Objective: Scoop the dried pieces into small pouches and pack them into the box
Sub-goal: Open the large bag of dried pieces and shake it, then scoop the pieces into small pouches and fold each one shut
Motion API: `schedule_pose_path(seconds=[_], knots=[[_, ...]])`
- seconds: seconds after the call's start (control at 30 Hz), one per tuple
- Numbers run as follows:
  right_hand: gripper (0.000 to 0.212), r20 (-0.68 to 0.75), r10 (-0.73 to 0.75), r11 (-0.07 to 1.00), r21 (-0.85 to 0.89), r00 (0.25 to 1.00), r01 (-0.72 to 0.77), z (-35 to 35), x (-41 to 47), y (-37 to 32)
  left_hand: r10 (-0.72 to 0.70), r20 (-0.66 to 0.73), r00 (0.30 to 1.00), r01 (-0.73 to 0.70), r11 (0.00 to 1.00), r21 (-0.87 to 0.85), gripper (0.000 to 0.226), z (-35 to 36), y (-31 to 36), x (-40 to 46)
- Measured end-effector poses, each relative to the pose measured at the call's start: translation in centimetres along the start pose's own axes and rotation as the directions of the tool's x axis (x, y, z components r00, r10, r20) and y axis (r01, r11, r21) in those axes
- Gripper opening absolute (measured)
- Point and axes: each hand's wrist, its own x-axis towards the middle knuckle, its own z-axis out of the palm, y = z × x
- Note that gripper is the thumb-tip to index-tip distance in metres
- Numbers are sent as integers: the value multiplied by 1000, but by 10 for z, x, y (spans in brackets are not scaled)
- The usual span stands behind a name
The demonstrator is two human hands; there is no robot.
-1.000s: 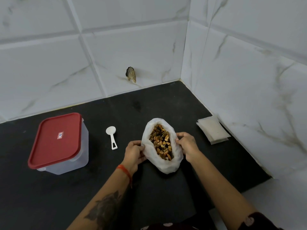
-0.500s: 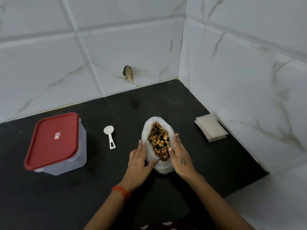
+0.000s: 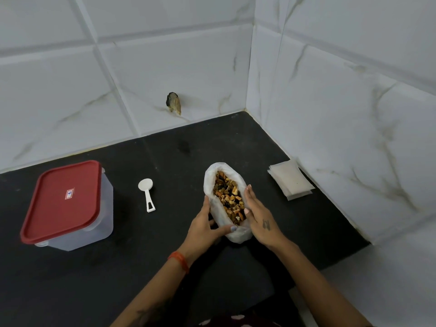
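A: Where is the bag [image 3: 220,210] of dried pieces [image 3: 230,200] now?

B: On the black counter [image 3: 146,258], mouth open and rolled down, between the two hands. The left hand [image 3: 205,228] lies against its near left side, the right hand [image 3: 258,219] against its right side.

A: Are the fingers gripping it?

B: Not now. A second ago both hands pinched the rolled rim with curled fingers. Since then they have flattened: the fingers are straight and together, pressing the sides of the bag, and the left thumb reaches across its near end. Half a second ago they already lay this way, and they have barely shifted.

A: And the rest of the things?

B: Unmoved. The white scoop [image 3: 146,193] lies untouched on the counter, left of the bag and apart from it. The box [image 3: 70,208] with its red lid [image 3: 62,200] on stands further left. The stack of small pouches [image 3: 290,179] lies to the right, near the tiled wall [image 3: 354,114].

A: Anything on the wrist?

B: An orange band [image 3: 179,260] on the left one.
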Motion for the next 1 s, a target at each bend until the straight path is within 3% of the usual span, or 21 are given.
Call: schedule_pose_path(seconds=[0.23,0.37,0.53,0.63,0.73,0.83,0.93,1.0], knots=[[55,-1,-34,998,-45,999,33,-36,3,20,45,-10,999,-46,995,-89,108,33,7,15],[55,3,-27,993,-111,1000,27,-49,5,26,50,-40,998,-52,997,-53,107,47,11,19],[54,-13,-29,992,-121,1000,27,-55,6,33,83,-209,974,-40,978,203,110,56,10,18],[51,-53,-13,999,-52,998,11,-62,5,28,51,-344,938,11,984,176,94,58,18,9],[45,-156,-81,994,-89,984,67,-76,6,22,228,-507,831,-101,959,266,56,60,34,4],[38,-339,-147,988,-97,929,121,-93,7,17,435,-537,723,-262,891,371,35,68,58,16],[34,-494,-137,988,-135,859,80,-108,10,19,515,-448,731,-384,853,355,32,88,81,32],[34,-529,-104,984,-178,842,10,-115,13,26,495,-373,785,-416,867,274,38,107,91,44]])
